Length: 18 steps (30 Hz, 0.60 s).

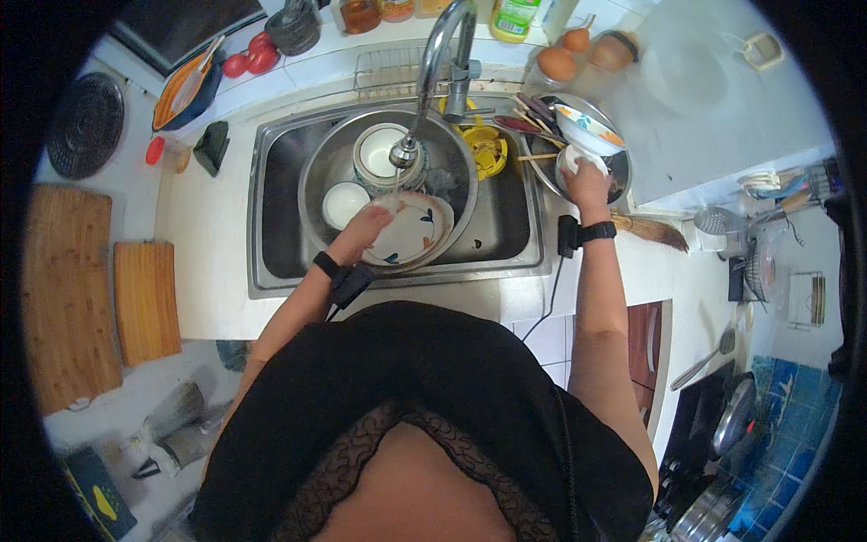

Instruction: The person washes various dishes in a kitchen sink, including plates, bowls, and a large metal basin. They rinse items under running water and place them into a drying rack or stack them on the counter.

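Over the large round metal basin (462,173) in the sink, my left hand (363,234) grips the left rim of a white patterned plate (410,234). The plate lies tilted, with more dishes partly hidden beneath it. A thin stream falls from the faucet head (404,152) near the plate's far rim. To the right, my right hand (586,186) is on a small white bowl (572,159), its fingers partly covered by it. That bowl is inside a metal pan (621,186) holding chopsticks, red-handled utensils and a flower-patterned bowl (588,127).
Stacked bowls (383,152) and a white bowl (345,204) sit in the basin. A yellow strainer (489,150) is in the steel sink (525,251). The curved faucet (433,54) rises behind. A brush (650,231) lies right; wooden cutting boards (145,301) stand left.
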Each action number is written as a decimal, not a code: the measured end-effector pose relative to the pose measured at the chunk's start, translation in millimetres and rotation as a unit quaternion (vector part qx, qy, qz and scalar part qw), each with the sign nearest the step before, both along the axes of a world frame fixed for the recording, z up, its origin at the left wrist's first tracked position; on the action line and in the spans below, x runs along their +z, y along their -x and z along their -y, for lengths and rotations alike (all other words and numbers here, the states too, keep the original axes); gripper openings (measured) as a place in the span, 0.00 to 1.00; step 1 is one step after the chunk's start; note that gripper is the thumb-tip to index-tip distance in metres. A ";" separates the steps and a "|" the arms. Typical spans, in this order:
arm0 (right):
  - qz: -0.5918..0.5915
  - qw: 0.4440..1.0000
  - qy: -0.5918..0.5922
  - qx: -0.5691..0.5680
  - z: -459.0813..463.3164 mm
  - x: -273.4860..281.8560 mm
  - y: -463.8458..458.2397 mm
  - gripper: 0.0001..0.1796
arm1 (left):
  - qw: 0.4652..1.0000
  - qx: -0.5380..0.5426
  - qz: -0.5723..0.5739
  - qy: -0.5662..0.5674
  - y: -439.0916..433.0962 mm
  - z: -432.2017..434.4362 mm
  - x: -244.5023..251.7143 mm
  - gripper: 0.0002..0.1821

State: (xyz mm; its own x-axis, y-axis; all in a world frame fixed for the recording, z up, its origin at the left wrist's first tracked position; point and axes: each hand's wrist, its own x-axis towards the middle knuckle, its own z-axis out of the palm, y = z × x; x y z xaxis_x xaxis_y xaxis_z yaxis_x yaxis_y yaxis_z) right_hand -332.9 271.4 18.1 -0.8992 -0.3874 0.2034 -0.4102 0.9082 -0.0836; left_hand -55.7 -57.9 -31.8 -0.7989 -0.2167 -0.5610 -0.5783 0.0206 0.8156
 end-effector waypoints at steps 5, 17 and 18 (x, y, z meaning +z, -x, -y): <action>0.115 0.991 0.004 0.062 -16.7 -22.3 17.9 0.21 | 0.934 -0.200 -0.054 0.290 -13.7 -3.0 -21.4 0.21; 0.165 0.979 0.099 0.073 -43.6 -11.5 45.6 0.29 | 0.942 -0.194 -0.014 0.274 -30.4 -6.9 -29.3 0.22; 0.192 0.973 0.101 0.077 -44.7 -7.0 47.1 0.28 | 0.944 -0.193 -0.011 0.268 -30.1 -6.1 -27.5 0.22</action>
State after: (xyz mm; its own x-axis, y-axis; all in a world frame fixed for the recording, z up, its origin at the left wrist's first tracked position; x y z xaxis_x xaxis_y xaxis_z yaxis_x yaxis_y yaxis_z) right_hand -380.0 316.1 11.1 -0.8585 -0.5104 -0.0503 -0.4432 0.7875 -0.4283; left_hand -25.6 -51.8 -59.3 -0.8863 -0.1546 -0.4366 -0.4266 0.6398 0.6392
